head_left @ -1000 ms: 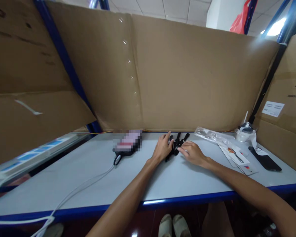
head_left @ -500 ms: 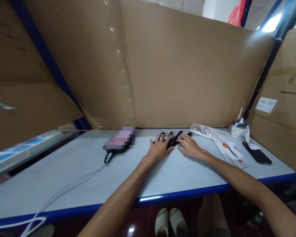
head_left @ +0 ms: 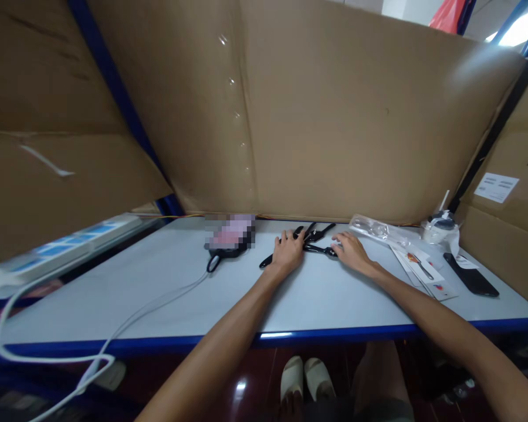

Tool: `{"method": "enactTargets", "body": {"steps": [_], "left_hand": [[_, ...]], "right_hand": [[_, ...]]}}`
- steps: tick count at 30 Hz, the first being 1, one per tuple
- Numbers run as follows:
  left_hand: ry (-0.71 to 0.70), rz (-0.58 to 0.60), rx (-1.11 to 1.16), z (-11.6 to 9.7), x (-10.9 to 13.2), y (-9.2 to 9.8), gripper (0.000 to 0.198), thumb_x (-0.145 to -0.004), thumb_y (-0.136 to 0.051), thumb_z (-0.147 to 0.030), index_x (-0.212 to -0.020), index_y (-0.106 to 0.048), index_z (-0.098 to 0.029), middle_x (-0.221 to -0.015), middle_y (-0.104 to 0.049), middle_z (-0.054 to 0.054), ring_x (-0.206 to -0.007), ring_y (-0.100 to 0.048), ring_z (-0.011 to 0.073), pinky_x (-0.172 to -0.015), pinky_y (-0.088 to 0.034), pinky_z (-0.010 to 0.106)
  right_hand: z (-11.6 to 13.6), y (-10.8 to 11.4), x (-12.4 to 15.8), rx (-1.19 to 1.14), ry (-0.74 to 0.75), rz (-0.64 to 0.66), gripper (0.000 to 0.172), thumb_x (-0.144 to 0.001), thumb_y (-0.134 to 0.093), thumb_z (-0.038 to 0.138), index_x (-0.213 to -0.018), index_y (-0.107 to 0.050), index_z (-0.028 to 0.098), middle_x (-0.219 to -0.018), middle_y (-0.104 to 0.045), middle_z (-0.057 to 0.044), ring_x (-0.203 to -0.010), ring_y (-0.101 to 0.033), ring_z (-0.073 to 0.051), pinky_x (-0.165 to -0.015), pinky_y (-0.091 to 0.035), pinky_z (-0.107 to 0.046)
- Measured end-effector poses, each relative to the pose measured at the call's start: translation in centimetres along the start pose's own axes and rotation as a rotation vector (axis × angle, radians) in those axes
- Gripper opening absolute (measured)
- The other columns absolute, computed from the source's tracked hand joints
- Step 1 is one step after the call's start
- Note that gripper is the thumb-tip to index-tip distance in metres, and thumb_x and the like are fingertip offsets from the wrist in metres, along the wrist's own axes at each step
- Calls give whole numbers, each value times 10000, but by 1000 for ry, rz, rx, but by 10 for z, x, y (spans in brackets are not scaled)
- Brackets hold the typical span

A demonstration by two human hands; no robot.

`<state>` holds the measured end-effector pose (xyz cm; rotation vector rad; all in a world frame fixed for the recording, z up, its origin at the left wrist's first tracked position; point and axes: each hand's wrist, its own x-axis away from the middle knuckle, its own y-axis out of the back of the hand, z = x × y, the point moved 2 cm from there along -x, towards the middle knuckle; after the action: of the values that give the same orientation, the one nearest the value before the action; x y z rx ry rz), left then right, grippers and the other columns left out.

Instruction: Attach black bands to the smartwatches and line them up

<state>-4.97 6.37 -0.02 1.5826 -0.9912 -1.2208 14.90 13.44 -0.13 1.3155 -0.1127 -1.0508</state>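
Several glossy black utensils with slim handles and wider ends lie crossed in a loose cluster near the back middle of the table; their exact kind is hard to make out. My left hand (head_left: 289,251) rests palm down with fingers apart over one black utensil (head_left: 266,261), whose end sticks out at the lower left. My right hand (head_left: 351,251) is at the cluster's right side, its fingers bent and apart, close to the end of another black utensil (head_left: 319,249). Farther back, the remaining black utensils (head_left: 319,234) point away from me.
A phone-like device (head_left: 231,237), partly pixelated, lies left with a white cable. To the right are clear plastic packaging (head_left: 369,227), printed cards (head_left: 418,266), a wrapped cup with a straw (head_left: 440,227) and a black phone (head_left: 470,275). Cardboard (head_left: 312,117) walls the back.
The black utensils, bunched beneath both hands before, now lie more spread out. My hands have moved apart, the right one off the cluster. The camera view has shifted left.
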Motion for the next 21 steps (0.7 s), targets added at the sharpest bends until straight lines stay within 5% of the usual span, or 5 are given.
{"method": "enactTargets", "body": {"steps": [5, 8, 12, 16, 21], "left_hand": [[0, -138, 191, 1, -4, 23, 388, -807, -450, -46, -1050, -717, -189, -1132, -698, 134, -1135, -595, 269, -950, -438, 368], [-28, -172, 401, -6, -2, 32, 309, -850, -387, -89, -755, -659, -203, -747, -654, 44, -776, -598, 191, -736, -419, 293], [-104, -246, 616, -24, 5, 33, 476, -1005, -307, -374, -661, -583, -193, -617, -561, 12, -630, -516, 150, -636, -350, 270], [-180, -92, 593, -41, 12, 24, 654, -1028, -225, -478, -548, -556, -181, -540, -552, 48, -567, -511, 154, -614, -323, 290], [-276, 42, 410, -52, 20, 21, 471, -974, -409, -363, -669, -705, -161, -705, -719, 121, -645, -612, 192, -623, -335, 304]], "right_hand": [[-7, 3, -3, -90, 19, -98, 321, -848, -452, 76, -948, -734, 192, -977, -721, -82, -953, -633, -232, -883, -461, -340], [-8, 16, -7, -158, 11, -210, 282, -755, -427, 58, -662, -648, 208, -750, -672, -44, -765, -609, -205, -762, -449, -313], [3, 31, -4, -316, 25, -281, 233, -844, -454, 166, -711, -641, 207, -676, -634, -15, -657, -577, -177, -676, -423, -289], [30, 33, 7, -509, 79, -135, 249, -975, -483, 407, -945, -629, 208, -675, -617, 17, -598, -542, -147, -609, -402, -257], [55, 31, 16, -417, 128, -68, 427, -892, -601, 467, -612, -396, 217, -542, -401, 54, -536, -348, -106, -555, -272, -252]]}}
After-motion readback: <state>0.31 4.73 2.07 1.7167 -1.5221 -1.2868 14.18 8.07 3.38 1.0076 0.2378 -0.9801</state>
